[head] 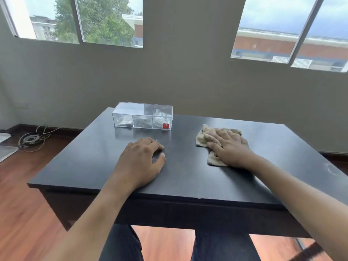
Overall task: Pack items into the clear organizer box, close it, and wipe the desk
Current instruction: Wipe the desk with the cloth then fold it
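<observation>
Label: red square sticker (165, 126) on the front wall of the clear organizer box (142, 116), at its right end; it carries a small pale mark, too small to read.
Box look: clear organizer box is a long see-through plastic case with its lid down flat on top; inner walls split it into compartments.
Box contents: pale and grey items show through the walls in the left, middle and right compartments; what they are cannot be told.
Box place: it stands on the dark tabletop (188, 176) toward the far edge, left of the middle.
Cloth look: beige cloth (204, 136), crumpled and worn, spread partly flat.
Cloth place: on the tabletop to the right of the box and a little nearer the person, well apart from it.
Right hand: right hand (228, 146) lies palm down on the cloth, fingers spread flat and pressing it to the tabletop, not closed around it.
Left hand: left hand (142, 160) rests on the bare tabletop in front of the box, apart from it, fingers loosely curled under, holding nothing.
Floor: coil of cables (32, 139) lies on the wooden floor, left of the box and beyond the tabletop's edge.
</observation>
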A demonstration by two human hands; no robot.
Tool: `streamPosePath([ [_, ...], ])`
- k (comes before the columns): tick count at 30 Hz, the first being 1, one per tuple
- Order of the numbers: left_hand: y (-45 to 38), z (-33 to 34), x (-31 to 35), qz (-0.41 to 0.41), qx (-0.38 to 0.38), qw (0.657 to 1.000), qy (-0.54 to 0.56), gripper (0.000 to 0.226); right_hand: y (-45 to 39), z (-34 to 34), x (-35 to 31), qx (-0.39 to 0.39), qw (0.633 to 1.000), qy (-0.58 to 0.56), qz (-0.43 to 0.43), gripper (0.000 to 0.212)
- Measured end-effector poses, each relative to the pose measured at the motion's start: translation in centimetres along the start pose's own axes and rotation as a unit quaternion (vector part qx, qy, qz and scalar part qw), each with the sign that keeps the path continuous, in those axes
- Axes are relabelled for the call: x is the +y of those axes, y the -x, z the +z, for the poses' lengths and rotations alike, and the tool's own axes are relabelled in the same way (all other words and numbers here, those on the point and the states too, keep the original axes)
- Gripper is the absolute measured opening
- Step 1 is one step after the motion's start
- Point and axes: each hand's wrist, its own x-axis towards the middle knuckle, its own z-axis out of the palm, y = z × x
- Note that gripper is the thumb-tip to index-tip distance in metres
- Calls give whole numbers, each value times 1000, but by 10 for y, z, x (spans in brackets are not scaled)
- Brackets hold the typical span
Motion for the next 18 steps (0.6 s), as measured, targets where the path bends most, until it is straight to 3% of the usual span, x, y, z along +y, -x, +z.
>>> streamPosePath([
  [4, 1, -5, 11, -5, 29, 997, 75, 20, 70, 4, -32, -4, 995, -15, -98, 52],
  [8, 1, 2, 35, 13, 36, 990, 132, 21, 116, 4, -34, 2, 989, -26, -145, 49],
  [14, -7, 26, 72, 11, -1, 985, 172, 22, 111, 0, -13, 7, 989, -37, -140, 46],
  [18, -11, 38, 90, 12, -1, 987, 163, 26, 64, -6, 21, -2, 996, -33, -86, 46],
])
